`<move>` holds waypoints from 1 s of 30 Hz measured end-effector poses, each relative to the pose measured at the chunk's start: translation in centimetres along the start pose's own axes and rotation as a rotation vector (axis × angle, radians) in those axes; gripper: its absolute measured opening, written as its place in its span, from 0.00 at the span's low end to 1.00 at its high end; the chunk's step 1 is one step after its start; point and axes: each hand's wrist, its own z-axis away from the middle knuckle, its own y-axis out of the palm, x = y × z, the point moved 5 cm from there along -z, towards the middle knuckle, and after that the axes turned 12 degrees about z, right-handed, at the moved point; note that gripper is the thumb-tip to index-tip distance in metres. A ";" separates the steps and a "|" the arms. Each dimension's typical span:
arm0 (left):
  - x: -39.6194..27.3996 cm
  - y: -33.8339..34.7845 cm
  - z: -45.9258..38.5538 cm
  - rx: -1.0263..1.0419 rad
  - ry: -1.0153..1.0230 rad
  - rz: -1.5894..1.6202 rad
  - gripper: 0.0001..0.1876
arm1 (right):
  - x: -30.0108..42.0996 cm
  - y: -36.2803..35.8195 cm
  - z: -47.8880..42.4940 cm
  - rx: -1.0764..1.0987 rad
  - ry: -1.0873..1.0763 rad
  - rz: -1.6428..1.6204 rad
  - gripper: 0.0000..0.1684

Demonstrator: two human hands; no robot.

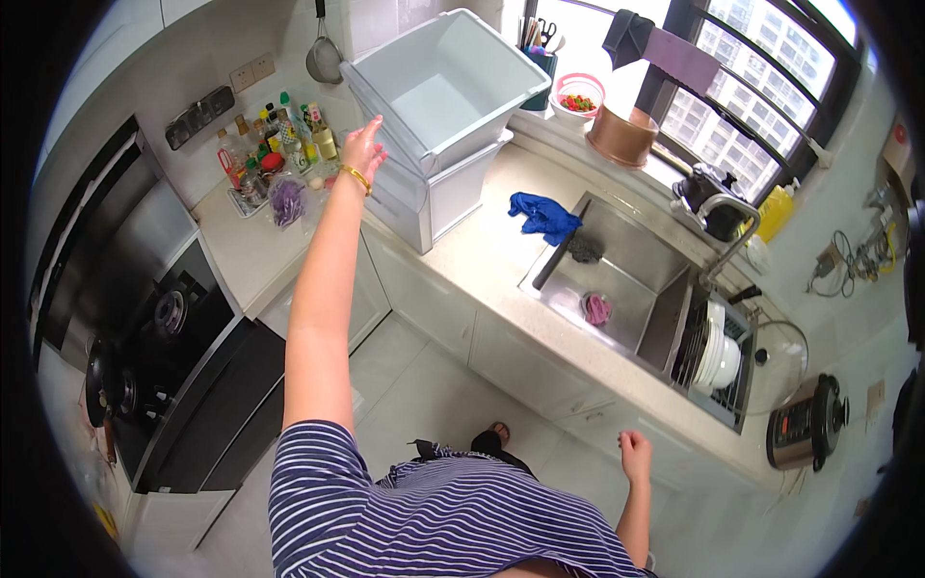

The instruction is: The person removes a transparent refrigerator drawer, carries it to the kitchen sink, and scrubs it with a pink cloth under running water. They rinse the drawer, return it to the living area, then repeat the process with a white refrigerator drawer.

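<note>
My left hand (365, 152), with a gold bangle at its wrist, reaches forward beside the clear front panel of a pale plastic drawer bin (448, 87). Its fingers are spread and hold nothing; whether a fingertip touches the panel cannot be told. That bin rests tilted on a second drawer bin (462, 202) on the counter. My right hand (636, 451) hangs by my side, fingers curled, with nothing visible in it. A crumpled blue cloth (545, 217) lies at the left rim of the steel sink (650, 253), and a pink cloth (597, 308) is over its drain.
Sauce bottles (289, 137) crowd the counter corner near a bag of something purple (287, 202). A gas hob (173, 311) is at left. Right of the sink stand a dish rack (712, 361), a glass lid (784, 361) and an electric pressure cooker (806, 423).
</note>
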 end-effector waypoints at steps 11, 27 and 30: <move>2.4 2.8 -9.4 -0.110 -0.037 -0.124 0.35 | 16.9 -0.1 -21.9 0.034 -0.447 0.015 0.07; -0.9 6.9 -10.1 -0.033 0.019 0.072 0.06 | 7.2 -3.0 -34.2 -0.054 -0.171 0.177 0.10; -4.8 8.2 -7.7 0.081 -0.087 0.096 0.08 | 5.0 1.1 -37.0 0.151 -0.116 0.318 0.14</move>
